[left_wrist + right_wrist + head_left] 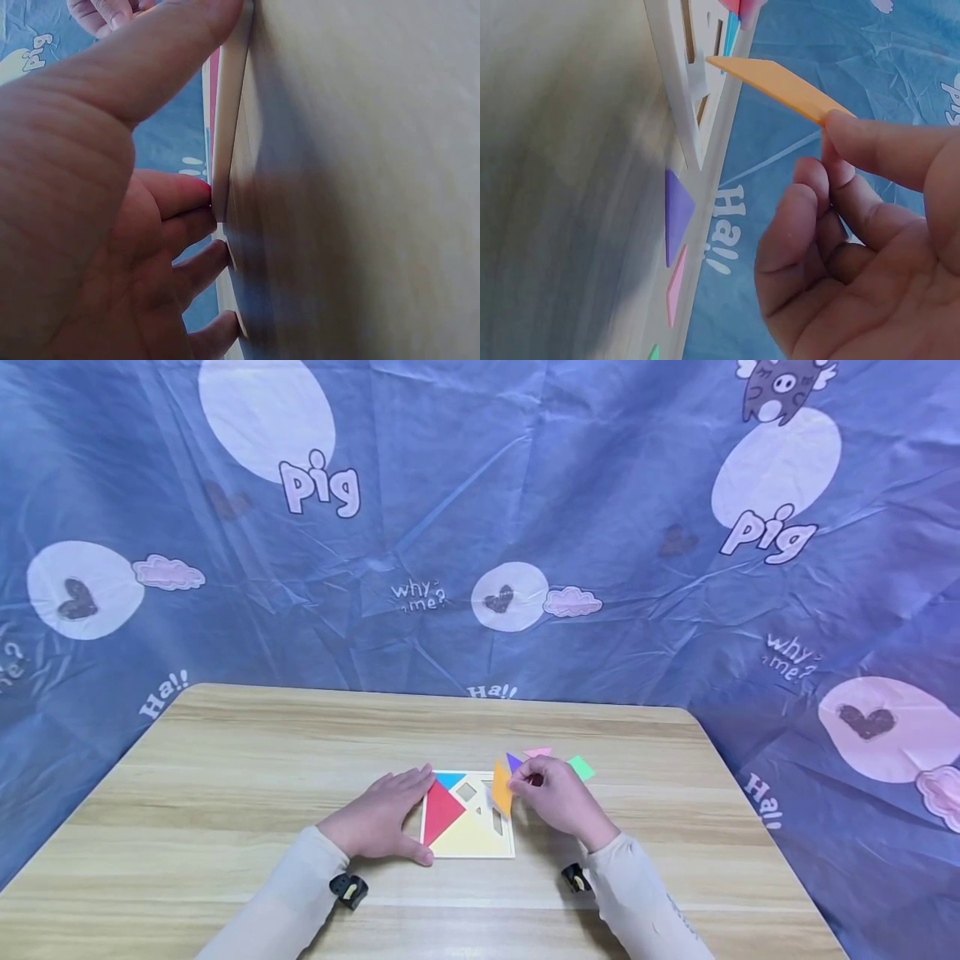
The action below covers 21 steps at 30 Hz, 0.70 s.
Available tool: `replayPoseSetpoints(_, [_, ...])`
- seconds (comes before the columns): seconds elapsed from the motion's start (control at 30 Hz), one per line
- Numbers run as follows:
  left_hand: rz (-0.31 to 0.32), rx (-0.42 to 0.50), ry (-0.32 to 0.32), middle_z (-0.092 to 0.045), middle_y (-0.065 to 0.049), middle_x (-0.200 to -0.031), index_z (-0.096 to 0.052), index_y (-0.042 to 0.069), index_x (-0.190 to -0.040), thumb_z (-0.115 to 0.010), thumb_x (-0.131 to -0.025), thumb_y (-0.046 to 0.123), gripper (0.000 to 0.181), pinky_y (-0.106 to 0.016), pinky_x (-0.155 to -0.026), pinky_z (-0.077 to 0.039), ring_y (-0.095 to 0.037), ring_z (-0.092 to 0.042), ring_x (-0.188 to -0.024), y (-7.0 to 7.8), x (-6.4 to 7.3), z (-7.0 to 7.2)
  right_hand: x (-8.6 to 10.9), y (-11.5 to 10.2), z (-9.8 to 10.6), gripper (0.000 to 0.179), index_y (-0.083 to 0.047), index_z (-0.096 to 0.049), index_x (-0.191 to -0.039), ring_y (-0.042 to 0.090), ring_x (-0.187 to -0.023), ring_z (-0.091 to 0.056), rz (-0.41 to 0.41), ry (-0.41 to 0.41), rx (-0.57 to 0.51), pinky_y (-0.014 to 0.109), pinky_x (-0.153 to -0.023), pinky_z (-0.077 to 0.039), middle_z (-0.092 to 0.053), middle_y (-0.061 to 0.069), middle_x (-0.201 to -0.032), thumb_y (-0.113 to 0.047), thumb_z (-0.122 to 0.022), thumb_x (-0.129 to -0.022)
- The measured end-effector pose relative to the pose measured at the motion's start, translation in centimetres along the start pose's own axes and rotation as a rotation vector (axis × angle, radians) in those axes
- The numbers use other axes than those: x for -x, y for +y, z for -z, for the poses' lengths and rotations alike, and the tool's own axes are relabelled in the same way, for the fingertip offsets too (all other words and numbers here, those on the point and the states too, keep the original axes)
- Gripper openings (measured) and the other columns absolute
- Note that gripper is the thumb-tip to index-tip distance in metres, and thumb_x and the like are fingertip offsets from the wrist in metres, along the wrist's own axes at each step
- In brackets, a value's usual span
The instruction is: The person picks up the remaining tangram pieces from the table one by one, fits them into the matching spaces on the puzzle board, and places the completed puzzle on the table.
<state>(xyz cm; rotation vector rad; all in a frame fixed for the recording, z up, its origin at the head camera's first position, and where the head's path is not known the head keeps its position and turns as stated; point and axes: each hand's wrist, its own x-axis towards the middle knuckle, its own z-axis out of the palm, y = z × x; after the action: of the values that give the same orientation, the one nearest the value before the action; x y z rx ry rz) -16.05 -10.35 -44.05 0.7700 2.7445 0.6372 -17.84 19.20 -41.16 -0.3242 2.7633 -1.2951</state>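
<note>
A square white tangram board point(471, 857) lies on the table, holding a red triangle point(444, 811), a pale yellow triangle point(467, 842) and a blue triangle point(450, 779). My left hand point(382, 814) spans the board's left side, thumb by the near corner and fingertips at the far corner. Between thumb and fingertip, my right hand point(558, 797) pinches an orange parallelogram piece point(501, 789), tilted up over the board's right side. In the right wrist view, the orange piece point(776, 84) shows its edge, and its tip overlaps the board point(676, 90). Several recesses show bare in the board.
Behind my right hand lie a purple triangle point(513, 762), a pink triangle point(538, 752) and a green square point(581, 767). The wood-grain table point(225, 760) ends at a blue patterned cloth point(420, 527). A small black device sits at each wrist.
</note>
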Motion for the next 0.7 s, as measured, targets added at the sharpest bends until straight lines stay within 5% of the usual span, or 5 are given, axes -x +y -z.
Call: replayPoseSetpoints(0.7, [-0.003,0.006,-0.007,-0.029,-0.013,-0.169,-0.032,0.001,-0.161,-0.088,-0.072,0.060,0.120,-0.053,-0.127,-0.019,-0.032,-0.026,-0.156,-0.4,-0.2,0.3,-0.1,0.2,-1.4,0.015,-0.011,-0.069,-0.081,0.016,-0.075,-0.052,-0.013,-0.136,-0.025,0.029,-0.067,-0.044,-0.060,-0.002,-0.078,-0.010,-0.071,-0.095])
